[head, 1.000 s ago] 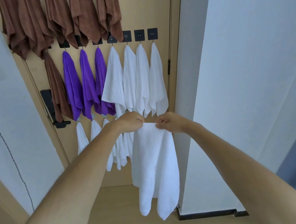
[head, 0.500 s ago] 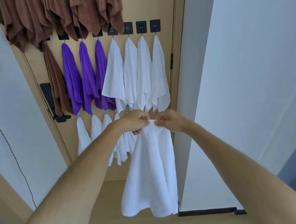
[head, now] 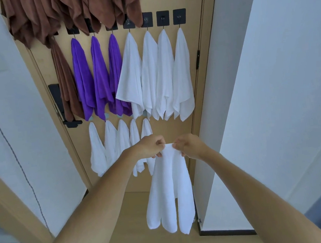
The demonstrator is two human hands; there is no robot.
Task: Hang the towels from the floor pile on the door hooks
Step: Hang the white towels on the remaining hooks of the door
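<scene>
1. white towel (head: 169,189): plain white terry, held up in front of the lower door (head: 176,127), hanging down in long folds with two or three rounded lobes at the bottom, above the wood floor (head: 131,233).
2. left hand (head: 150,147): fingers curled, pinching the towel's top edge on the left side.
3. right hand (head: 190,145): fingers curled, pinching the same top edge on the right; the two hands are just beside each other with a short taut strip of towel between them.
4. held towel sits just right of the bottom row, touching no hook.
5. counts on the door: 4 white hung towels (head: 155,76) in the middle row, 3 purple towels (head: 99,78) left of them, 1 brown towel (head: 65,81) at the far left of that row.
6. bottom row: 5 small white towels (head: 116,145).
7. top row: brown towels (head: 76,9), bunched, cropped by the frame, count unclear.
8. black square hooks (head: 162,18): 7 at least partly visible in the middle row.
</scene>
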